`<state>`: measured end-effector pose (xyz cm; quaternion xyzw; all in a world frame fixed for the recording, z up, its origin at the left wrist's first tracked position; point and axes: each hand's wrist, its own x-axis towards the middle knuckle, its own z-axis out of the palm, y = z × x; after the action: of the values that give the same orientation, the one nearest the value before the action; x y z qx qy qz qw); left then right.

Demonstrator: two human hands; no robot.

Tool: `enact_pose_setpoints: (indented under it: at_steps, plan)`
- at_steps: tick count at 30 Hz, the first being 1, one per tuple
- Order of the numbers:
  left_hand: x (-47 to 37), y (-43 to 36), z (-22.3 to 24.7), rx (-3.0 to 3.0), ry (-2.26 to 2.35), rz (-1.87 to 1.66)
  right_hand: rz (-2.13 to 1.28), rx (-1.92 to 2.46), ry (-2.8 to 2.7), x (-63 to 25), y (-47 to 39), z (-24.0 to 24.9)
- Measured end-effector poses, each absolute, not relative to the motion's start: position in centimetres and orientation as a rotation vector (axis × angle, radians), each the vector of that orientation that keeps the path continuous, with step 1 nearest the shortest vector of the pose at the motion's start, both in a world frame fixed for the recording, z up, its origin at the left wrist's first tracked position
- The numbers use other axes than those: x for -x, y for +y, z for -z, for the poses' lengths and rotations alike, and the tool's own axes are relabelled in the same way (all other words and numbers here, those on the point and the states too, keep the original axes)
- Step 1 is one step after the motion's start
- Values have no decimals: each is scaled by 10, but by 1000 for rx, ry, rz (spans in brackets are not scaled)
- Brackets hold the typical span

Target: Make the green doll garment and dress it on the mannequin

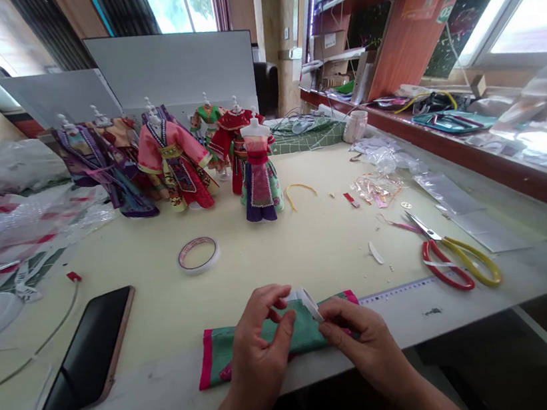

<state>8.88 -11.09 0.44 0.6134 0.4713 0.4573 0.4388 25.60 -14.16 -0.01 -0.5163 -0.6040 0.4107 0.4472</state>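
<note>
A narrow white strip (pixel 309 304), perhaps tape or its backing paper, curves up from a green cloth piece with pink ends (pixel 222 344) near the front table edge. The thumb and forefinger of my right hand (pixel 364 334) pinch the strip's lower end. Above the cloth's left half, my left hand (pixel 263 337) has curled fingers, with a gap between thumb and forefinger and nothing visible between them. A paler patch, possibly more of the strip, lies on the cloth between my hands. A clear ruler (pixel 396 291) extends right from beside the cloth.
Scissors with red and yellow handles (pixel 455 264) lie at right. A tape roll (pixel 198 255) sits left of centre, and a phone (pixel 89 354) lies at left. Several dressed doll forms (pixel 174 157) stand at the back. Thread scraps and plastic bags (pixel 388 156) lie at right.
</note>
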Motion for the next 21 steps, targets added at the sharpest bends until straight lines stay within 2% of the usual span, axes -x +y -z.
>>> enact_pose_setpoints:
  at_steps: [4, 9, 14, 17, 21]
  plan:
    - [-84, -100, -11, -1848, 989, -1026, -1189, 1249, -1461, -257, -139, -7]
    - [-87, -91, -9, -1394, 1094, -962, -1272, 1227, -1125, -253, -132, -1]
    - [-91, -96, -7, -1103, 1167, -992, -1271, 1164, -1120, -245, -127, 14]
    - [-94, -100, -9, -1031, 1137, -997, -1178, 1181, -1196, -242, -126, 15]
    - [-93, -103, -8, -1033, 1107, -1013, -881, 1251, -1395, -243, -128, 11]
